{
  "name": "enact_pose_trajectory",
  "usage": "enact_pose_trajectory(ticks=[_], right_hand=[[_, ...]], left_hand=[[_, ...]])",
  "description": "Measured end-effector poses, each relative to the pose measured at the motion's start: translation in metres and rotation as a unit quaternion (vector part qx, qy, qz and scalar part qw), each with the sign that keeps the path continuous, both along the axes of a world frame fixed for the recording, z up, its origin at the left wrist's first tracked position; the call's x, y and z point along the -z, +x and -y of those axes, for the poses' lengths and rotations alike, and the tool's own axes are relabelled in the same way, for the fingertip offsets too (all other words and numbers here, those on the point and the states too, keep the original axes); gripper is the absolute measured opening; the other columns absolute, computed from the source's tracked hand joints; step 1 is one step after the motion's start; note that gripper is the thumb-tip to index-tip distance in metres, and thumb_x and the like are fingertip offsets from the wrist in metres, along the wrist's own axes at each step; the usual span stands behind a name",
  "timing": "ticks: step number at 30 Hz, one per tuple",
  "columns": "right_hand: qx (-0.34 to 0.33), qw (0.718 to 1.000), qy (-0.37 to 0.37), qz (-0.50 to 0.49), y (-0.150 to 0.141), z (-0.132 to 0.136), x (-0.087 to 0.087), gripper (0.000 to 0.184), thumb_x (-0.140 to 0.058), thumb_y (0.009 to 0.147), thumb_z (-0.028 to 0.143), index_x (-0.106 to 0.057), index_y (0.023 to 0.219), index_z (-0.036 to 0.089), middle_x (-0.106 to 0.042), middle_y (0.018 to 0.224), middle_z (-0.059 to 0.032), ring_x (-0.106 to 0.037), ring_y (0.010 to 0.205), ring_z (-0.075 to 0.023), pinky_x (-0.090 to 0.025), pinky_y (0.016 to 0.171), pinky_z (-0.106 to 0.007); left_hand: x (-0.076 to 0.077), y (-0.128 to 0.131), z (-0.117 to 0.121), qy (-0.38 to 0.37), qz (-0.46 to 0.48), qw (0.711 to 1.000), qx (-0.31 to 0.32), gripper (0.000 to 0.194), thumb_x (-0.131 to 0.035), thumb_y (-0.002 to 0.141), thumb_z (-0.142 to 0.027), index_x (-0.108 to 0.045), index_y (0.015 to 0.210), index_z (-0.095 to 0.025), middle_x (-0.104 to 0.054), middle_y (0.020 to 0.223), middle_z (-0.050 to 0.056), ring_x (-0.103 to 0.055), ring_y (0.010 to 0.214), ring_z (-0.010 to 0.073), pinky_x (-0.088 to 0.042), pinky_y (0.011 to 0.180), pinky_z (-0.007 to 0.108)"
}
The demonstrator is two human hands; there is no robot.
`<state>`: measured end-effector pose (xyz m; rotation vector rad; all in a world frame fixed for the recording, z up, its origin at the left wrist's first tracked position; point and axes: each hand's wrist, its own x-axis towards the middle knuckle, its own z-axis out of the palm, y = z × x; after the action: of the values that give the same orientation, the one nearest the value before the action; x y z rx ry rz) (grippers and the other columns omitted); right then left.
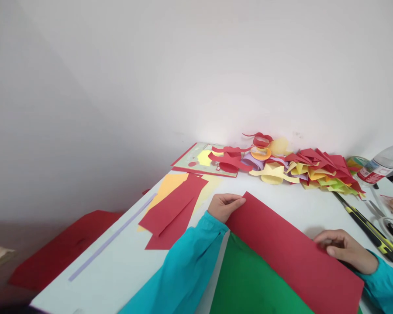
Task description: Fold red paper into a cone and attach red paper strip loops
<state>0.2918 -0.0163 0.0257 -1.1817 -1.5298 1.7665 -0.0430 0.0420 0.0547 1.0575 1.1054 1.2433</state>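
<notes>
A long sheet of red paper (291, 253) lies slantwise in front of me, partly over a green sheet (249, 279). My left hand (225, 207) pinches its far left corner between thumb and fingers. At the sheet's far long edge, my right hand (349, 249) rests with curled fingers, the thumb on top and the fingertips at or behind the edge. Left of my left forearm, cut red paper pieces (173, 209) overlap on orange and pale yellow paper.
Folded red, yellow and purple paper shapes (275, 172) crowd the wall side. A book (183, 163) lies at the far left corner. On the right are a yellow-black utility knife (368, 229), scissors (376, 209) and a bottle (381, 163). A purple strip (113, 237) lies along the left edge.
</notes>
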Motion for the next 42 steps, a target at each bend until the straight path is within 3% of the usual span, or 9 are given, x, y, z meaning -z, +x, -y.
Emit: enact_pose_trajectory(ticks=[4, 12, 26, 36, 42], right_hand=[[0.003, 0.998, -0.059, -0.024, 0.001, -0.001, 0.003, 0.016, -0.070, 0.069, 0.031, -0.068, 0.079, 0.020, -0.070, 0.075, -0.0036, -0.064, 0.066, -0.0160, -0.047, 0.060, -0.025], [0.019, 0.996, -0.084, -0.035, -0.006, 0.000, 0.003, 0.015, -0.073, 0.066, 0.028, -0.068, 0.076, 0.018, -0.071, 0.072, -0.0041, -0.065, 0.063, -0.0150, -0.047, 0.057, -0.024], [0.009, 0.997, -0.070, 0.004, -0.006, 0.000, 0.003, 0.020, -0.072, 0.065, 0.031, -0.066, 0.077, 0.017, -0.071, 0.073, -0.0048, -0.065, 0.065, -0.0172, -0.048, 0.059, -0.028], [0.007, 0.997, -0.079, -0.027, -0.006, 0.000, 0.001, 0.016, -0.071, 0.068, 0.028, -0.067, 0.079, 0.018, -0.071, 0.076, -0.0040, -0.065, 0.067, -0.0155, -0.048, 0.060, -0.025], [0.041, 0.997, -0.067, 0.001, -0.007, 0.001, 0.002, 0.019, -0.072, 0.066, 0.032, -0.067, 0.076, 0.017, -0.070, 0.071, -0.0029, -0.065, 0.064, -0.0163, -0.049, 0.059, -0.027]], left_hand=[[0.002, 0.000, -0.001, -0.008, 0.001, 1.000, -0.009, 0.028, -0.079, 0.046, -0.039, -0.071, 0.062, -0.017, -0.070, 0.059, 0.002, -0.064, 0.058, 0.0190, -0.052, 0.057, 0.029], [0.005, -0.001, -0.002, -0.020, -0.009, 1.000, -0.017, 0.032, -0.080, 0.042, -0.040, -0.070, 0.061, -0.017, -0.069, 0.059, 0.004, -0.065, 0.059, 0.0212, -0.053, 0.059, 0.031], [0.007, 0.000, -0.003, -0.032, -0.021, 0.999, -0.015, 0.035, -0.080, 0.040, -0.041, -0.070, 0.063, -0.016, -0.070, 0.061, 0.005, -0.066, 0.065, 0.0250, -0.054, 0.061, 0.034], [0.007, 0.000, -0.003, -0.041, 0.001, 0.999, -0.017, 0.035, -0.080, 0.041, -0.041, -0.070, 0.063, -0.016, -0.070, 0.060, 0.004, -0.066, 0.061, 0.0223, -0.054, 0.063, 0.034], [0.006, 0.000, -0.003, -0.043, 0.009, 0.999, -0.021, 0.034, -0.080, 0.041, -0.042, -0.070, 0.061, -0.016, -0.069, 0.058, 0.003, -0.065, 0.058, 0.0197, -0.053, 0.061, 0.031]])
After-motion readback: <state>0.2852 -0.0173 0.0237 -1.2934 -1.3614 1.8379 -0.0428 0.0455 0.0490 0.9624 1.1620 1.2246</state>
